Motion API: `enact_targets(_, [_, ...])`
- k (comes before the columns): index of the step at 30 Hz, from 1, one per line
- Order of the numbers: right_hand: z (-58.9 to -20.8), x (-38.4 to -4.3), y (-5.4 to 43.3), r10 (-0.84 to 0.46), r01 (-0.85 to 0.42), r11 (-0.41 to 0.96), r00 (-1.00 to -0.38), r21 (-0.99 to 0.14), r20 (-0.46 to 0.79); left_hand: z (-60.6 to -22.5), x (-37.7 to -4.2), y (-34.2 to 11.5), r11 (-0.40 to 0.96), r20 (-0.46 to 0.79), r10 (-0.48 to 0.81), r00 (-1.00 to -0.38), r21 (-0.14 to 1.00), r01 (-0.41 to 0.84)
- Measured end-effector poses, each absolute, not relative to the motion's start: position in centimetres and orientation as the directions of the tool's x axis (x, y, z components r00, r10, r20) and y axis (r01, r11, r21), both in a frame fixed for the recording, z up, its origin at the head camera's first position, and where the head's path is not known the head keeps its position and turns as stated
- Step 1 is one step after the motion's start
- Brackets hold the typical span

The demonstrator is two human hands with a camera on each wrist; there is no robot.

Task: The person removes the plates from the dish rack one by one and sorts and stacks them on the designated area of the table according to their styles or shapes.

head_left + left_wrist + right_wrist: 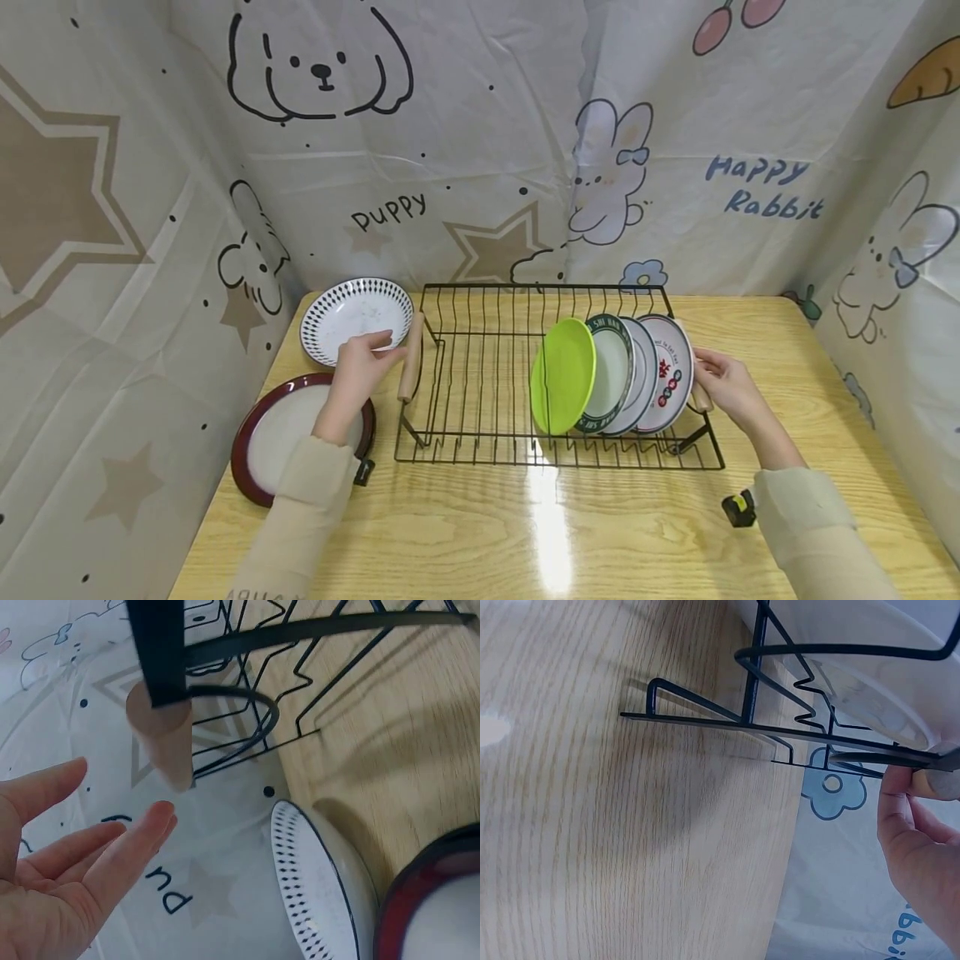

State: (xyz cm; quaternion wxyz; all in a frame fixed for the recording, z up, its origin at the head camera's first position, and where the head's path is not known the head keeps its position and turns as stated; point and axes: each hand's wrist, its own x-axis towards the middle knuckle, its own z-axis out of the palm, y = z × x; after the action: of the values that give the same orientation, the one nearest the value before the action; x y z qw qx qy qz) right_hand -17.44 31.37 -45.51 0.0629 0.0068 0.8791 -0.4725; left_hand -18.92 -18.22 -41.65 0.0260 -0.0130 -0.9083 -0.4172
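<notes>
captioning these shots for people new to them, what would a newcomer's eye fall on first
Probably the bright green plate, standing leftmost among the dishes in the right half of the black wire rack. Next, perhaps, the dark-red-rimmed plate left of the rack, nearer the camera than the diamond-patterned bowl. The large dog drawing at the head view's upper left also stands out.

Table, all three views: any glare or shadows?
Head view: bright white glare streak on the table in front of the rack; left wrist view: soft shadows near the rack and bowl; right wrist view: pale glare patch at the left edge, broad dim shadow near the rack.
</notes>
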Motion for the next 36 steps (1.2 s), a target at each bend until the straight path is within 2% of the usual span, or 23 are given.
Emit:
enact_targets(15, [-45.5, -17.5, 31.3, -0.047, 0.053, 0.557, -0.994, -0.829, -0.095, -42.8, -19.6, -17.0, 0.696, -0.050, 0.053, -0.997, 0.718, 0.001])
enact_targets(27, [-45.3, -17.5, 31.3, -0.048, 0.072, 0.566, -0.992, -0.821, -0.120, -42.4, -19.6, -16.6, 0.683, -0.115, 0.023, -0.993, 0.727, -0.068])
enact_targets(36, [-44.7, -18.1, 31.5, -0.072, 0.077, 0.654, -0.984, -0.753, -0.163, -42.6, -19.6, -16.6, 0.659, -0.112, -0.020, -0.993, 0.746, -0.098])
